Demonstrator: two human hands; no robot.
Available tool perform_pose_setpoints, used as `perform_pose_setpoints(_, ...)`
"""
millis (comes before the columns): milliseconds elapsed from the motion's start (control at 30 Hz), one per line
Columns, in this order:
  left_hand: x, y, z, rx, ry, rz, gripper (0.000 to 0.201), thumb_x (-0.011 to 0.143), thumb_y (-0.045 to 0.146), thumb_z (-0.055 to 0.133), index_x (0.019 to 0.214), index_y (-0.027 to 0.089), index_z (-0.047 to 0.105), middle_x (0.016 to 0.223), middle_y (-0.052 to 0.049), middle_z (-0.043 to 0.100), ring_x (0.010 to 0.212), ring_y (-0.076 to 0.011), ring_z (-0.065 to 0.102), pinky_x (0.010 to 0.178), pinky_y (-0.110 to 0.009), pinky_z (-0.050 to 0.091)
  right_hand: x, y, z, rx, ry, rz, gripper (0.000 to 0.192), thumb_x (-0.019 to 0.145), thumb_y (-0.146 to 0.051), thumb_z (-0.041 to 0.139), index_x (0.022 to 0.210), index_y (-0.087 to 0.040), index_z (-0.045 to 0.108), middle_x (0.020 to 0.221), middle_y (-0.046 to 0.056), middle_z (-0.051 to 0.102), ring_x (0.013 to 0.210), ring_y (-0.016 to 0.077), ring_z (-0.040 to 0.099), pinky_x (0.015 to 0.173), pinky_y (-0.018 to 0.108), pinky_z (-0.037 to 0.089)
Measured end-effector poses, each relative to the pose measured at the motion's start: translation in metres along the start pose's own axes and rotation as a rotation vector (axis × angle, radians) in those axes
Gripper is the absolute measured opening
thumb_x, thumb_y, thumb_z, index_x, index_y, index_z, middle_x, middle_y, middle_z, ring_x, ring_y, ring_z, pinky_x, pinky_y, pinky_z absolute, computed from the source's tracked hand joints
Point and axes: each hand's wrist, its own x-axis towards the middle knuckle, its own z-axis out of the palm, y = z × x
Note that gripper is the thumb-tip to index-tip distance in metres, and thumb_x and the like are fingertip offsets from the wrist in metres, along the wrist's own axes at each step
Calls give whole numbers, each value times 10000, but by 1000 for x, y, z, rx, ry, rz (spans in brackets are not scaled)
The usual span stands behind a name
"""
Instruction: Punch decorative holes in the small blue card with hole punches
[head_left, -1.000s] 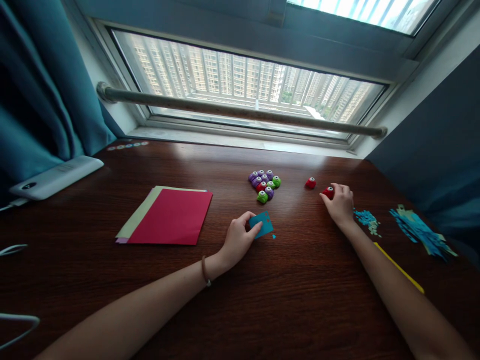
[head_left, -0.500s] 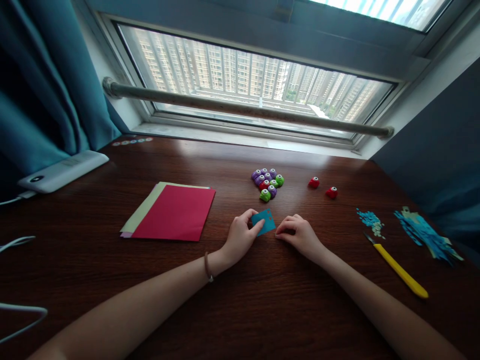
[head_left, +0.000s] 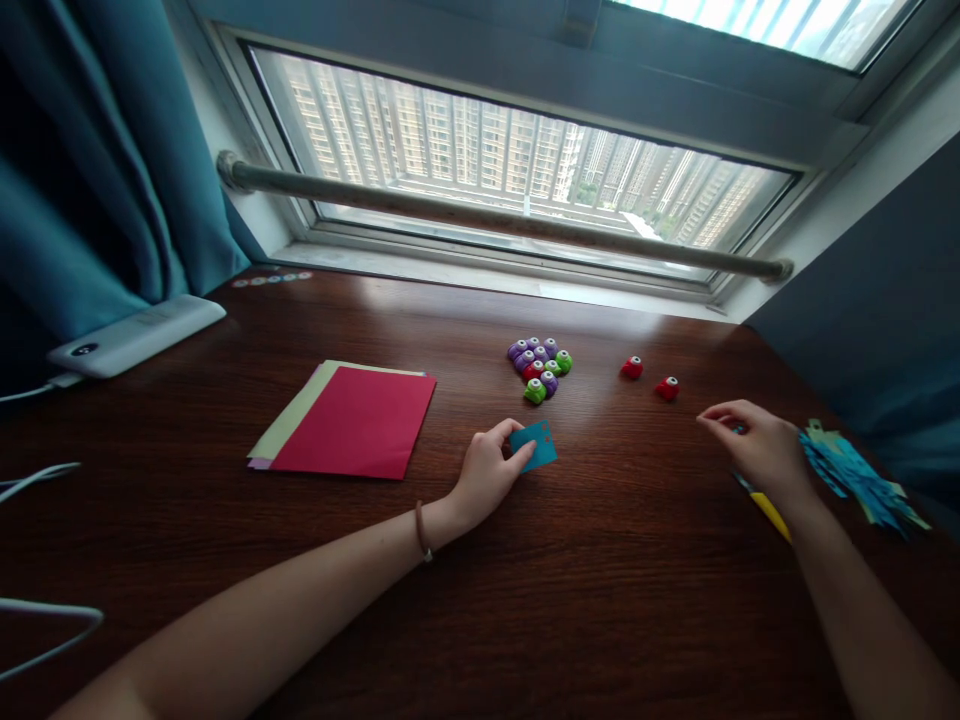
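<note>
Nearest on the desk (head_left: pixel 525 610), a yellow-handled knife (head_left: pixel 771 517) lay partly hidden by the right hand (head_left: pixel 766 452), its long axis slanting, its blade pointing away and leftward. That hand's thumb and forefinger tips were drawn close; whether they pinched anything could not be told. Well apart, the left hand (head_left: pixel 487 468) gripped the blue paper (head_left: pixel 541 452) between thumb and fingers, the free end pointing right; its long axis was unclear. Beyond sat two red pieces (head_left: pixel 632 368) and a multicoloured cluster (head_left: pixel 533 369).
</note>
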Motion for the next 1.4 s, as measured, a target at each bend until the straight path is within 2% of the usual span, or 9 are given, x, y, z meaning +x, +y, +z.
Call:
perform_pose_setpoints(133,-1,3,-1,4,-5,4,145,804,316,544,813,174,571,701,4,583,662,-157,527,619,-252,383,3,52,-18,-249,90,133,165,712,-379,631,753,-228,681,644,23,625,614,206,569,577,308,378)
perform_pose_setpoints(267,0,7,-2,-41,-38,9,170,820,307,514,820,158,596,713,-12,603,658,-162,539,626,-258,398,5,66,-20,-426,117,135,219,749,-375,592,850,-221,711,693,62,656,639,242,576,563,324,381)
perform_pose_setpoints(367,1,7,-2,-76,-56,18,192,831,301,493,818,151,612,710,-19,612,648,-163,545,611,-255,406,5,39,-16,-365,165,66,226,775,-351,564,886,-214,705,814,67,675,734,248,591,628,334,408)
perform_pose_setpoints(467,1,8,-2,-86,-64,49,186,827,282,501,823,154,636,743,-25,630,681,-166,560,644,-256,421,-5,-16,-4,-13,79,36,206,766,-373,585,859,-225,694,852,35,675,784,221,601,690,320,438)
perform_pose_setpoints(600,-1,11,-3,-76,-79,95,162,806,260,536,829,161,662,766,-33,644,710,-172,570,689,-272,430,-28,-95,20,509,-347,34,242,749,-386,611,892,-202,678,874,51,668,790,214,609,681,311,480)
perform_pose_setpoints(733,-3,14,-4,-88,-119,135,138,799,239,552,789,167,669,765,-40,640,727,-176,569,698,-280,433,-44,-137,46,649,-528,-12,248,735,-327,641,942,-190,657,849,37,667,754,195,611,671,301,490)
perform_pose_setpoints(1033,-7,15,-1,81,-41,266,275,781,161,586,1055,173,557,1000,-63,582,939,-204,517,837,-317,414,-56,-144,77,768,-639,174,233,713,-258,631,921,-156,614,762,30,651,607,175,604,569,294,509)
perform_pose_setpoints(1167,-9,12,1,116,-150,225,166,795,190,571,960,177,579,847,-31,587,782,-174,535,720,-277,430,-54,-143,75,707,-674,10,180,745,-236,603,909,-174,646,826,27,662,733,183,616,693,303,497)
perform_pose_setpoints(1400,-5,7,3,12,-148,132,105,810,221,548,883,176,610,774,-13,598,688,-152,531,655,-259,417,-18,-136,85,529,-401,-106,186,770,-303,603,896,-172,637,800,41,628,700,178,577,643,304,479)
